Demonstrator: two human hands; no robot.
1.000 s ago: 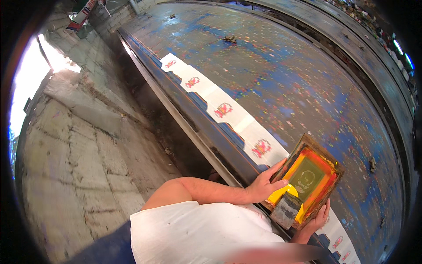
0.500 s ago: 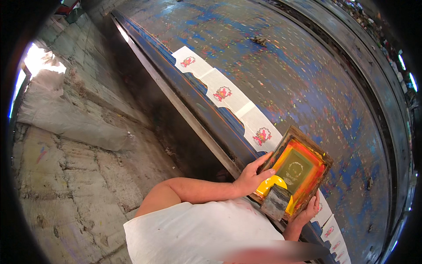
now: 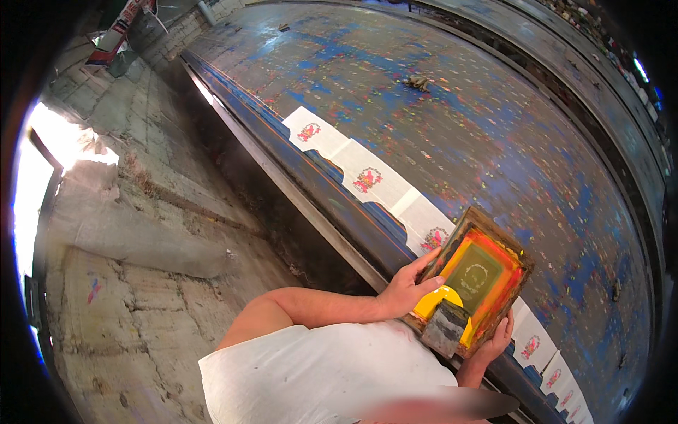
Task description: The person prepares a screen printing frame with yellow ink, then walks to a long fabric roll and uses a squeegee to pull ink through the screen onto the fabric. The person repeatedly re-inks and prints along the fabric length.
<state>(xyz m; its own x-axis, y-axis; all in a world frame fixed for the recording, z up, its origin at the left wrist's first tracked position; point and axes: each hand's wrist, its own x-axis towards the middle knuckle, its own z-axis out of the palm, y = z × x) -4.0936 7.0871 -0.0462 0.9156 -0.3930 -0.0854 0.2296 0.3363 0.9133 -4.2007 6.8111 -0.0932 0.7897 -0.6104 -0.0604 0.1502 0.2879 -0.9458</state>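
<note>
A wooden-framed printing screen [image 3: 474,275], its mesh stained orange and red round an olive middle with a pale wreath-like design, is held between my two hands. My left hand [image 3: 409,290] grips its left edge, thumb on top. On the opposite edge, at the lower right, my right hand [image 3: 492,340] is closed round the frame. Yellow ink [image 3: 445,295] pools at the near end of the screen. A dark, block-like squeegee [image 3: 446,327] rests in that ink. Beneath the screen runs a row of white cloth pieces [image 3: 367,173] printed with pink figures in wreaths.
The long table [image 3: 395,99] is spattered with blue, red and yellow paint. A small brown crumpled lump [image 3: 417,84] lies on it farther off. A metal rail [image 3: 282,180] follows the table's near edge. Worn block paving [image 3: 141,311] and pale plastic sheeting [image 3: 134,233] are at left.
The view has shifted, so the table and printed cloths appear lower and farther right. Both hands keep their hold on the screen, which stays almost in the same place in the picture.
</note>
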